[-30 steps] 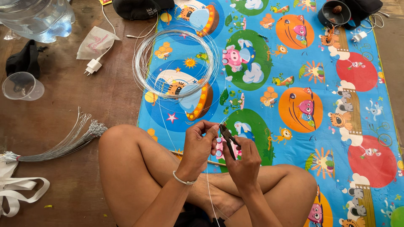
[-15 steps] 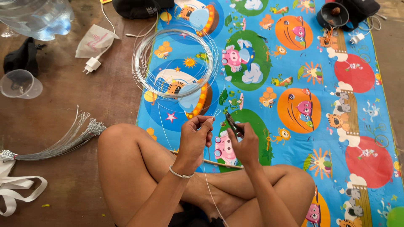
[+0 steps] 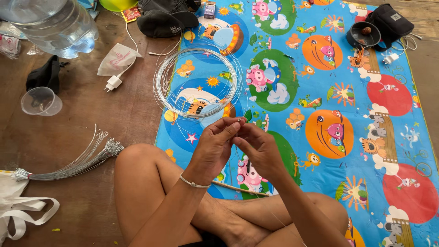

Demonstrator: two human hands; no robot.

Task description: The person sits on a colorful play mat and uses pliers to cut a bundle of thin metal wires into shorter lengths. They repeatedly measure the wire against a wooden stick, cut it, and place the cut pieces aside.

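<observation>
A thin silvery wire end is pinched between two hands held close together above crossed legs.

The wire is gripped by the fingertips of the left hand, and the right hand is curled beside it with its fingers closed on the same spot; what exactly is held there is too small to tell. The wire is seen as a fine, shiny, pale strand. Just beyond the hands a loose round coil of silvery wire is laid on a bright cartoon-printed play mat. Well to the left of the left hand a bundle of cut silvery wire pieces is spread on the brown wooden floor, near a clear plastic cup.
</observation>
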